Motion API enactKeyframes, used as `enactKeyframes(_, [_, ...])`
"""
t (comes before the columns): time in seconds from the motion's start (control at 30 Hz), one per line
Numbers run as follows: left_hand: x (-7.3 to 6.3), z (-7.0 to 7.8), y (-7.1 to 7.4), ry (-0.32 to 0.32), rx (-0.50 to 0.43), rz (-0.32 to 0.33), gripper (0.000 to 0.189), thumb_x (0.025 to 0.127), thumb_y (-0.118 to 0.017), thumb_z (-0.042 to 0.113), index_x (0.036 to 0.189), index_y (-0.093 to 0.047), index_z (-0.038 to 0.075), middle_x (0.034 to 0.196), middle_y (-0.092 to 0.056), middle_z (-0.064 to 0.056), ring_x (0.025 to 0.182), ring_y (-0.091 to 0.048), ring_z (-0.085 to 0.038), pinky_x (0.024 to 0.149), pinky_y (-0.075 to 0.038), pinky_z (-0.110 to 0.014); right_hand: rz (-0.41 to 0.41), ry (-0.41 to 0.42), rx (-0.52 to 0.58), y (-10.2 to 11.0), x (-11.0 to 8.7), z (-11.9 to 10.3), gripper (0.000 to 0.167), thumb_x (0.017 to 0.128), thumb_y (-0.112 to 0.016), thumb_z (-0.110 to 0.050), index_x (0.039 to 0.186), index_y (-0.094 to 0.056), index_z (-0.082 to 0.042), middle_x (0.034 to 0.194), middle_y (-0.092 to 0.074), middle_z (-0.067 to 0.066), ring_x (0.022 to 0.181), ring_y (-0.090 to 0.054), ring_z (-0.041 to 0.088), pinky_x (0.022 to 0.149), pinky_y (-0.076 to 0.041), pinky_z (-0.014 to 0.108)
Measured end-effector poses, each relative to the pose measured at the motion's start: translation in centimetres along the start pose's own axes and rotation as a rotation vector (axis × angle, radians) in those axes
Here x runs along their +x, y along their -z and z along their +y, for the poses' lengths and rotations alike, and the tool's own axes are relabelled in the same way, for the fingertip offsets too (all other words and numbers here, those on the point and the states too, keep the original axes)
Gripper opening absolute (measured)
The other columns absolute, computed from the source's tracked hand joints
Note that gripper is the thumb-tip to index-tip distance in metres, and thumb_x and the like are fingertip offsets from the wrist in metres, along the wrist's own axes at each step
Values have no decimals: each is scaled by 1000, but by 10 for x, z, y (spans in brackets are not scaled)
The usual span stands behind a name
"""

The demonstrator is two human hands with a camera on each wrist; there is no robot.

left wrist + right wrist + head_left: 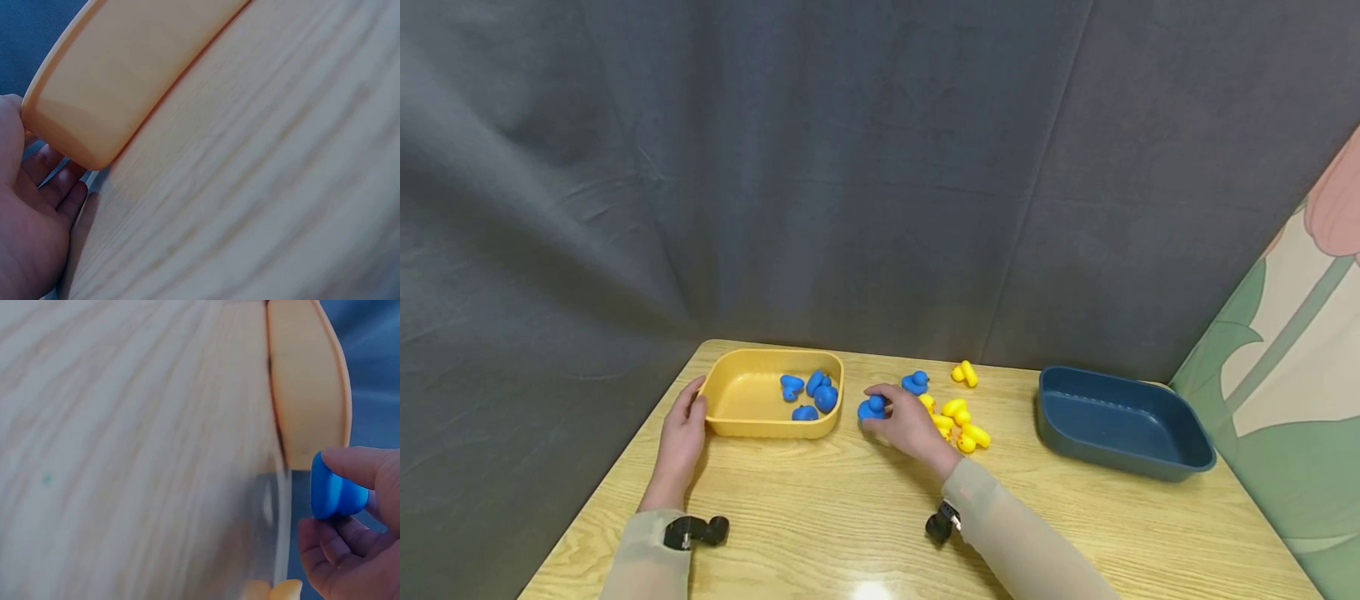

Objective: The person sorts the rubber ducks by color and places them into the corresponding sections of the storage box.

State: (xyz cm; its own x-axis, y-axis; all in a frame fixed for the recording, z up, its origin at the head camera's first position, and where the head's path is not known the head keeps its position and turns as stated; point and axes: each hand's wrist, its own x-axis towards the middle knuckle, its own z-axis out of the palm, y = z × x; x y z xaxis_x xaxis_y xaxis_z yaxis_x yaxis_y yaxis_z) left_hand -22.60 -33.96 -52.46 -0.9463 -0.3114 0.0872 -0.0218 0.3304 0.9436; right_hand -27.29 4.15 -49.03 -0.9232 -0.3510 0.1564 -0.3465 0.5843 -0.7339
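In the head view my right hand (910, 421) pinches a blue toy duck (871, 408) just right of the yellow bin (760, 428). The right wrist view shows this duck (334, 490) between thumb and fingers, above the tabletop. My left hand (683, 433) holds the bin's left end, the thumb by the rim and the fingers along the outer wall. Several blue ducks (826, 398) lie inside the bin, toward its right end. Beyond my right hand another blue duck (915, 383) sits on the table beside a cluster of yellow ducks (957, 408), partly hidden by the hand.
A dark blue bin (1120, 462) stands at the right of the wooden table (820, 517), its inside showing no ducks. One yellow duck (966, 373) lies apart near the back edge. A grey curtain (880, 183) hangs behind the table, and a floral cloth (1285, 375) hangs at right.
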Motion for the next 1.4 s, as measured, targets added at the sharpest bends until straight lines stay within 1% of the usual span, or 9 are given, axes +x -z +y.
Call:
enactKeyframes(0.13, [0,0,1,3,3,-3,59,122,-35,36,177,-27,16,180,-27,-16,165,-25,-39,132,-25,-59,21,51,42,1,0,-9,48,97,-88,-13,142,-72,-7,134,-72,10,111,-71,26,98,-63,45])
enactKeyframes(0.33, [-1,0,2,8,1,-16,59,122,-35,36,178,-26,17,181,-26,-15,166,-24,-36,133,-23,-56,43,87,110,-1,1,-27,47,98,-87,-13,142,-72,-5,137,-71,11,113,-69,27,100,-62,49])
enactKeyframes(0.5, [0,-1,2,8,3,-16,60,122,-35,37,178,-26,17,181,-26,-15,165,-25,-38,133,-24,-58,47,95,159,-6,3,-42,47,98,-86,-9,143,-71,-3,138,-70,14,115,-67,31,104,-60,54])
enactKeyframes(0.7, [0,0,0,7,1,-10,61,122,-35,40,178,-26,18,181,-26,-15,165,-25,-38,133,-24,-58,40,73,162,-16,8,-53,48,99,-86,-14,144,-71,-8,142,-68,10,118,-67,28,105,-59,49])
enactKeyframes(0.93, [-1,1,0,16,-4,-11,60,122,-35,38,178,-26,18,181,-26,-14,166,-25,-37,133,-23,-56,33,82,210,-28,17,-61,50,99,-86,-14,145,-70,-6,136,-70,9,115,-67,30,105,-58,55])
enactKeyframes(1.03, [-1,1,0,21,-3,-13,60,122,-35,38,178,-25,18,181,-26,-15,166,-25,-37,133,-24,-56,27,87,194,-33,19,-63,50,99,-86,-15,145,-70,-6,131,-71,10,112,-67,31,102,-60,51])
enactKeyframes(1.17, [-1,1,0,23,-2,-16,61,122,-34,39,178,-24,18,181,-25,-15,165,-25,-38,133,-24,-57,24,71,137,-40,22,-66,47,100,-86,-22,143,-71,-12,125,-71,7,108,-64,29,94,-58,44])
enactKeyframes(1.27, [-1,1,0,21,2,-16,61,122,-34,40,178,-24,18,181,-25,-15,165,-25,-38,133,-24,-58,24,48,119,-44,23,-68,47,101,-85,-27,144,-71,-16,122,-70,5,107,-61,25,94,-56,43])
enactKeyframes(1.4, [0,0,0,20,-2,-14,60,122,-34,39,178,-24,18,181,-25,-15,166,-24,-38,133,-24,-58,26,47,124,-47,23,-70,46,102,-84,-26,145,-70,-14,122,-71,6,104,-62,23,94,-56,43])
